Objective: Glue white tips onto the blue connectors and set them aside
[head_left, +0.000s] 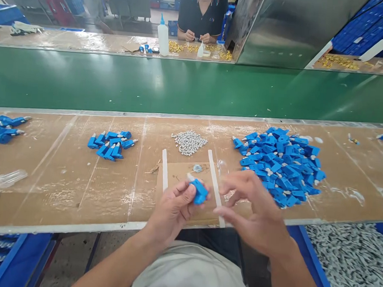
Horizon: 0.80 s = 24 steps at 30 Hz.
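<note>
My left hand (pixel 179 204) grips a small blue plastic part (pixel 199 192) with a pale tip, held over a cardboard sheet (pixel 176 171) at the table's front. To its right hovers my right hand (pixel 251 204), fingers curved and apart, nothing visible between them; it is slightly blurred. Beyond my right hand lies a large heap of similar blue parts (pixel 282 158). A pile of small grey pieces (pixel 189 142) sits behind the cardboard. Just past the held part rests a small clear blob-like piece (pixel 197 168). A smaller group of blue parts (pixel 108 145) lies to the left.
Two white tape strips (pixel 165 168) flank the cardboard. A green conveyor belt (pixel 133 84) runs behind the table. Across it a person (pixel 202 13) handles small items by a white bottle (pixel 164 36). A blue bin (pixel 320 266) of grey pieces stands below right; a clear plastic tray (pixel 10 178) lies left.
</note>
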{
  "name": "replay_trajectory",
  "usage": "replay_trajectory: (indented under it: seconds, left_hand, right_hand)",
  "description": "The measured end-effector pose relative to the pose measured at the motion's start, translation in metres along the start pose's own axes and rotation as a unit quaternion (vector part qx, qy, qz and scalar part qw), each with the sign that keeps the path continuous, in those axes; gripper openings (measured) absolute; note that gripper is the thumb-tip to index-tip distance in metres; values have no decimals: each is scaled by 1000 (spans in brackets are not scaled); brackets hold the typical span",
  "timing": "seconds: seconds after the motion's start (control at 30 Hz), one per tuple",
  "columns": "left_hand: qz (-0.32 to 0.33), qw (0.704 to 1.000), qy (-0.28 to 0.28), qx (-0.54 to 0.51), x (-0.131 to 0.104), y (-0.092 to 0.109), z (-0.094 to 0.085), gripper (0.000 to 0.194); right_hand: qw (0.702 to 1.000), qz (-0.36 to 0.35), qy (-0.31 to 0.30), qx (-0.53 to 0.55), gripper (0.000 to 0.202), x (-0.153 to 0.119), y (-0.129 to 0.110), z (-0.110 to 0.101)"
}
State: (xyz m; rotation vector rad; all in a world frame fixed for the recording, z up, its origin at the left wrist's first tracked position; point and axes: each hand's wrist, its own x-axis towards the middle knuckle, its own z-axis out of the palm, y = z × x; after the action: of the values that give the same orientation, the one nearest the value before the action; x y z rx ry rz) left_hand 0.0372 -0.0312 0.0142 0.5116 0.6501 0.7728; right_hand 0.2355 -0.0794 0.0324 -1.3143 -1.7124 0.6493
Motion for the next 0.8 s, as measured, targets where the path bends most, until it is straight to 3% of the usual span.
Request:
replay_trajectory:
  seconds: [0.07,0.13,0.3,0.4,0.57,0.8]
  left_hand:
    - [20,999,37,-8,-2,4,-14,22]
    - [46,996,76,-11,-2,8,-28,24]
    - [36,993,111,-22,-1,5,-52,32]
    - [22,993,115,-22,0,3,-56,34]
    - [19,994,105,-23,1,3,-58,34]
    - [18,995,91,-27,1,1,-62,31]
  right_hand:
    - [994,105,39,7,36,0,13,7]
    - [983,182,36,5,29,-1,28,20]
    - [969,241,-12,52,34,-2,45,59]
    - [966,252,8,61,32,-1,42,65]
    - [976,213,38,-3,27,3,39,59]
    - [984,165,-22,-67,18,8,40,52]
